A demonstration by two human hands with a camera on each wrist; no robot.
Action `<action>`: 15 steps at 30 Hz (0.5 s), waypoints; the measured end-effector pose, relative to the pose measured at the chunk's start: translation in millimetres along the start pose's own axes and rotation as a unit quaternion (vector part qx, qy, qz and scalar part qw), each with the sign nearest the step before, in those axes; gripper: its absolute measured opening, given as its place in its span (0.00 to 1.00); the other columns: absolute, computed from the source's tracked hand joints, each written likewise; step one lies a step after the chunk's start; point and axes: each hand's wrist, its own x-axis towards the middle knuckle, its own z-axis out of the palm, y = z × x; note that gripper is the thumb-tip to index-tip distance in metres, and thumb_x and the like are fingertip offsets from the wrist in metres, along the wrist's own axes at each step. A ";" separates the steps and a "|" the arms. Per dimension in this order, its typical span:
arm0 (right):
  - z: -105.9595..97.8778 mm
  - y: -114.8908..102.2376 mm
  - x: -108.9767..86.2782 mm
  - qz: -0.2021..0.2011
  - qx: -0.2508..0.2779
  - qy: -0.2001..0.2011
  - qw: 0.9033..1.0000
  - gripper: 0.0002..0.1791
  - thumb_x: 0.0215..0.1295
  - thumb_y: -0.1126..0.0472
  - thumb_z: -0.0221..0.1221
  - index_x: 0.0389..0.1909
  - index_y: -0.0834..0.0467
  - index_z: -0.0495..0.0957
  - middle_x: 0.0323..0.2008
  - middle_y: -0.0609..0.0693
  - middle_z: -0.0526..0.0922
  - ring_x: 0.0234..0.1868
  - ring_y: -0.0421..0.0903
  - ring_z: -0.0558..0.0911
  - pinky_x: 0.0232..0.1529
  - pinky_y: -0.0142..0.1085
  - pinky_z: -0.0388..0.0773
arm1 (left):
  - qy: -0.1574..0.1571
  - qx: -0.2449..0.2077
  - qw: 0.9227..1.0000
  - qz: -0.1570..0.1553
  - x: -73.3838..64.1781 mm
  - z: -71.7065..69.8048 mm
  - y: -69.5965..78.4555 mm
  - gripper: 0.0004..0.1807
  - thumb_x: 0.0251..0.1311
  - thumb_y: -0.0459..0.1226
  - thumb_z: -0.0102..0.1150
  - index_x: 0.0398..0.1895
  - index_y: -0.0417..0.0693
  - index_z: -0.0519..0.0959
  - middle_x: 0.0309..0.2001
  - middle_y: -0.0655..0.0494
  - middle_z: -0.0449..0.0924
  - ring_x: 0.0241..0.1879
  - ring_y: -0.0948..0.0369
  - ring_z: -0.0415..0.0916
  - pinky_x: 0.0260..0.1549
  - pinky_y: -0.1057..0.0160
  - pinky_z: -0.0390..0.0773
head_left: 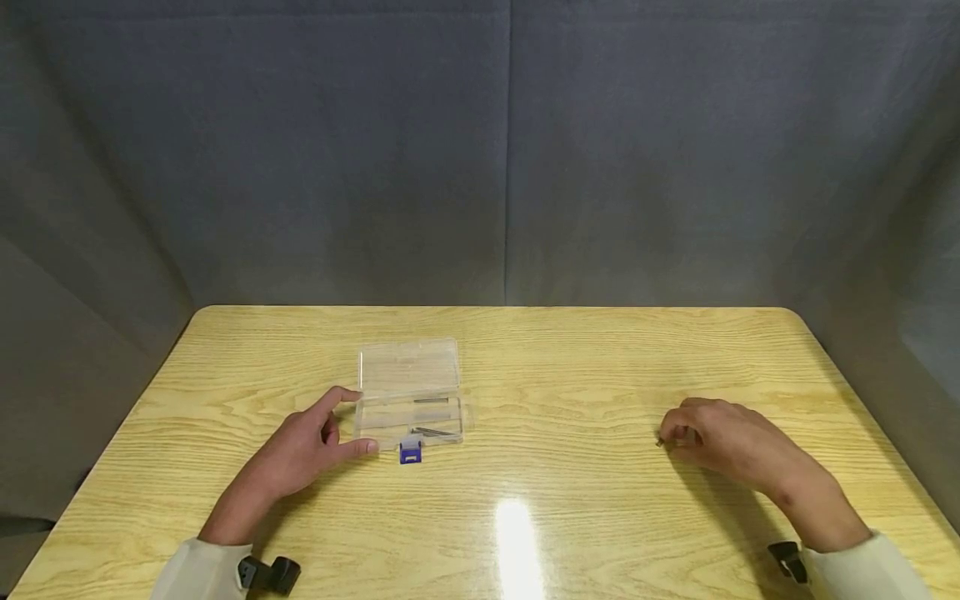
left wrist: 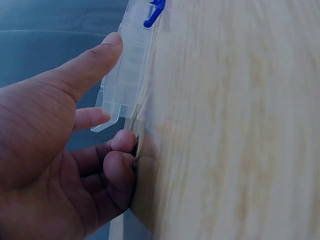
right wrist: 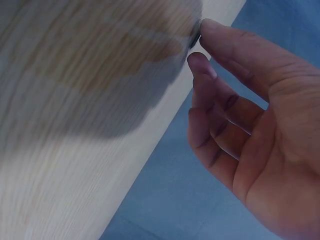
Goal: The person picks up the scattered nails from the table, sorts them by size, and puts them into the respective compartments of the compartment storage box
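A clear plastic compartment box (head_left: 408, 421) sits on the table, its lid (head_left: 408, 367) folded back and a blue latch (head_left: 410, 452) at the front. Thin dark metal pieces (head_left: 435, 432), perhaps screws, lie in its compartments. My left hand (head_left: 303, 450) holds the box's left end between thumb and index finger; its other fingers are curled near the tabletop, as the left wrist view shows. At the right, my right hand (head_left: 727, 437) pinches a small dark piece (right wrist: 195, 36) at its fingertips, close above the table. The piece is mostly hidden, and its kind is unclear.
The wooden table (head_left: 570, 375) has rounded back corners. Grey fabric (head_left: 637, 150) hangs behind it and along both sides. A bright light reflection falls near the table's front middle. Dark straps sit on both wrists.
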 end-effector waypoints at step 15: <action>1.4 -4.6 5.6 -0.016 -0.022 0.014 1.000 0.17 0.56 0.68 0.76 0.37 0.42 0.83 0.36 0.34 0.79 0.36 0.36 0.79 0.35 0.38 0.77 | 0.008 0.004 1.000 -0.002 0.4 1.4 -0.1 0.38 0.62 0.54 0.72 0.69 0.48 0.69 0.25 0.56 0.69 0.21 0.61 0.63 0.23 0.62 0.65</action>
